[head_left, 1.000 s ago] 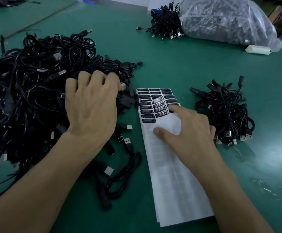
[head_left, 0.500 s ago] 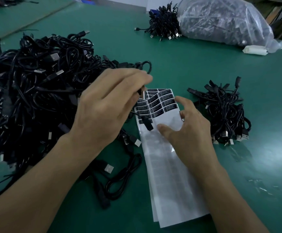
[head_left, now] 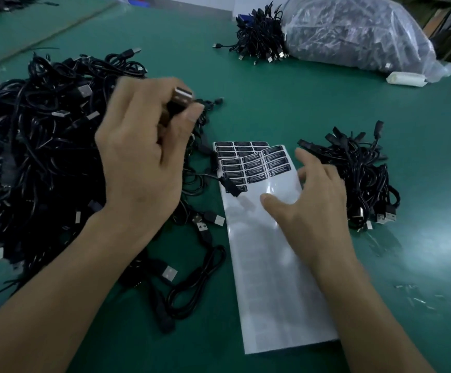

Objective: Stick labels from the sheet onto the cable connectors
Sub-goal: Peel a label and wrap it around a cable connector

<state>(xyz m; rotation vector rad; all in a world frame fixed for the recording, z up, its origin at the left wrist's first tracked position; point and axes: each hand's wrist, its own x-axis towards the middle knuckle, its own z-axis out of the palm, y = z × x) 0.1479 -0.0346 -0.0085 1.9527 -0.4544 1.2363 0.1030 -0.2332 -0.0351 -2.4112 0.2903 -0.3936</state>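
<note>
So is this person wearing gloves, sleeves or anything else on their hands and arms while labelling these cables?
No. The left hand and right hand are both bare, with no gloves, and no rings show on the fingers in view. The left forearm and right forearm are bare too: no sleeve reaches into the picture, and neither wrist carries a watch or band.

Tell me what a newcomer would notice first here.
The big heap of black cables fills the left of the green table. At its right edge the left hand grips a USB connector. In the middle lies the white label sheet, black labels at its far end, with the right hand open over it.
</note>
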